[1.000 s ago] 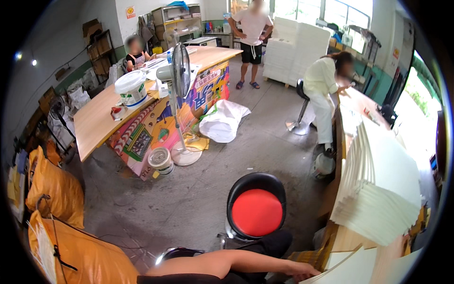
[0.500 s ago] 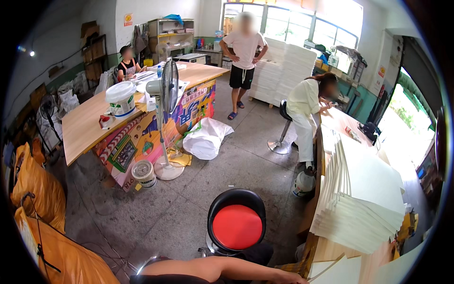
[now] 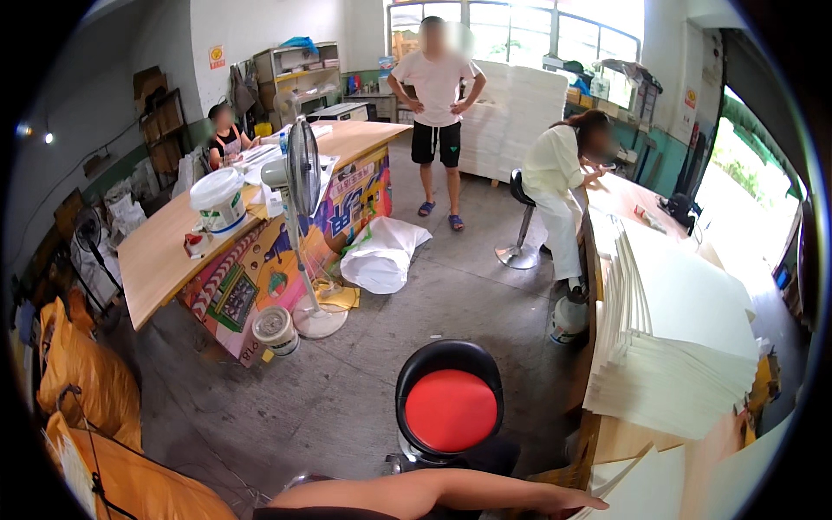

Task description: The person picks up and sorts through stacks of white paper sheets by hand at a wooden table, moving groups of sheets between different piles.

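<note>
My left arm stretches along the lower edge toward the bench at the right. At its end, my left hand lies by the near edge of some white sheets, its visible fingers stretched out. The underside of the hand is hidden, so contact with the sheets is hard to judge. Beyond it, a large fanned stack of white boards spreads over the wooden bench. My right hand is out of the picture.
A stool with a red seat stands close by. One person sits bent over the bench; another stands with hands on hips. A third sits behind the wooden table. A standing fan and orange sacks are at left.
My left hand has moved right and slightly up, farther over the sheets at the bench edge. The whole view has shifted a little. The other people hold much the same poses.
</note>
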The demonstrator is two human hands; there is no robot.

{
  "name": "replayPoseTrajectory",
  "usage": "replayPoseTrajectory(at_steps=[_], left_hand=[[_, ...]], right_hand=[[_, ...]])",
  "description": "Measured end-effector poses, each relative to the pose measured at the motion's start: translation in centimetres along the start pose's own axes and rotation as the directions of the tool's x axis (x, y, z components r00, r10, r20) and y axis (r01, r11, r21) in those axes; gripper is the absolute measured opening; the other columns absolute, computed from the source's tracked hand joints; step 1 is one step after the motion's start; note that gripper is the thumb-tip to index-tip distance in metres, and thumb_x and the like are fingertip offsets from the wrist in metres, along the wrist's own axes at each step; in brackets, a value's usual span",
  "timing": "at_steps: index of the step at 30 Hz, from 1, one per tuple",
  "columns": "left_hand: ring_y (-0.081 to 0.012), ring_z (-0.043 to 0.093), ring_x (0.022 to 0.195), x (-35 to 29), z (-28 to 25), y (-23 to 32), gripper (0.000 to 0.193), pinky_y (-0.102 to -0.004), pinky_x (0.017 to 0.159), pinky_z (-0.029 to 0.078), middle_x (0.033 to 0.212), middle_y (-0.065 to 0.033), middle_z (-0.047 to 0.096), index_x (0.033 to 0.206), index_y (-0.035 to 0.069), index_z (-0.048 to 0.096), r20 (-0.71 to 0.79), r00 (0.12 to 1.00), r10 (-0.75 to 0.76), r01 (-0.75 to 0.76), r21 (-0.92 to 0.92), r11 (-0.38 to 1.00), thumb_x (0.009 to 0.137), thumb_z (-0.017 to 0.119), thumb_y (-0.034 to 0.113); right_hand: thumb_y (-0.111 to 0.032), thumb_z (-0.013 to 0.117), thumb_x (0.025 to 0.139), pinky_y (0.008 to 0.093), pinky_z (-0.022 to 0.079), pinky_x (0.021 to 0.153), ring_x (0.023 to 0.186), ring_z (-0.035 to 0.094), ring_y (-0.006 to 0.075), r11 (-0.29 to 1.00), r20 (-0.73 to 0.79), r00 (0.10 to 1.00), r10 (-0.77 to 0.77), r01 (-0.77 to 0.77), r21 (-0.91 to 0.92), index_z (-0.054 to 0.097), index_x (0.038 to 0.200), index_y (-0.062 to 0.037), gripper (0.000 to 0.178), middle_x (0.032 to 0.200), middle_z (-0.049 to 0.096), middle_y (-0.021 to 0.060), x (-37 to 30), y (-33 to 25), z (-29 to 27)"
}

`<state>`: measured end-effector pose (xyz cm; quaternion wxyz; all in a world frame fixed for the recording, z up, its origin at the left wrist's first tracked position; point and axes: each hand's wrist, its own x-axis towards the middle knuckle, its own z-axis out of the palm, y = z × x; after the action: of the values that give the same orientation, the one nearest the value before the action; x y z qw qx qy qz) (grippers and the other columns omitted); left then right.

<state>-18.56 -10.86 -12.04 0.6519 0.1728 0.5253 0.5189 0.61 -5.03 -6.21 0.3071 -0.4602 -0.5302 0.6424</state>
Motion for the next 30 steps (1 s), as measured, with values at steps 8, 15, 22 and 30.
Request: replayPoseTrajectory(at_steps=[8,15,22,30], left_hand=[[-0.0163,0.061,0.096,3.9,4.0,-0.8,0.048,-0.0348,0.083,0.051,0.108,-0.0067,0.067,0.129,0.009,0.062,0.524,0.759,0.385,-0.483,0.058,0.874,0.087,0.066,0.032],[-0.0135,0.054,0.112,-2.2,2.1,4.9,0.062,-0.0314,0.098,0.045,0.127,-0.0054,0.059,0.150,0.005,0.043,0.467,0.769,0.437,-0.517,0.050,0.855,0.091,0.058,0.015],[-0.0169,0.052,0.120,-5.5,3.4,10.4,0.065,-0.0345,0.104,0.043,0.134,-0.0090,0.058,0.154,0.006,0.036,0.508,0.690,0.515,-0.672,0.188,0.716,0.093,0.055,0.011],[-0.0152,0.059,0.112,-10.4,-4.2,18.8,0.062,-0.0338,0.095,0.051,0.122,-0.0083,0.064,0.153,0.003,0.037,0.289,0.462,0.839,-0.887,0.151,0.437,0.097,0.063,0.009]], right_hand=[[-0.044,0.061,0.097,0.0510,0.033,0.117,0.141,0.040,0.0379,0.963,-0.163,0.986,-0.032,0.074,0.259,0.041,0.152,-0.0084,0.068,0.153,0.043,0.0201,-2.1,0.2,-5.0],[-0.046,0.060,0.098,0.0506,0.033,0.117,0.141,0.040,0.0369,0.828,-0.232,0.967,-0.106,0.215,0.518,0.040,0.152,-0.0090,0.069,0.153,0.042,0.0194,-2.6,1.0,-8.3],[-0.047,0.060,0.099,0.0502,0.034,0.117,0.141,0.040,0.0359,0.631,-0.242,0.928,-0.283,0.370,0.682,0.039,0.153,-0.0096,0.069,0.154,0.041,0.0188,-5.8,0.8,-13.5],[-0.023,0.056,0.103,0.0408,0.050,0.105,0.123,0.059,0.0242,0.709,-0.105,0.875,-0.472,0.447,0.545,0.054,0.135,-0.0010,0.039,0.130,0.063,0.0113,3.5,-12.7,-2.1]])
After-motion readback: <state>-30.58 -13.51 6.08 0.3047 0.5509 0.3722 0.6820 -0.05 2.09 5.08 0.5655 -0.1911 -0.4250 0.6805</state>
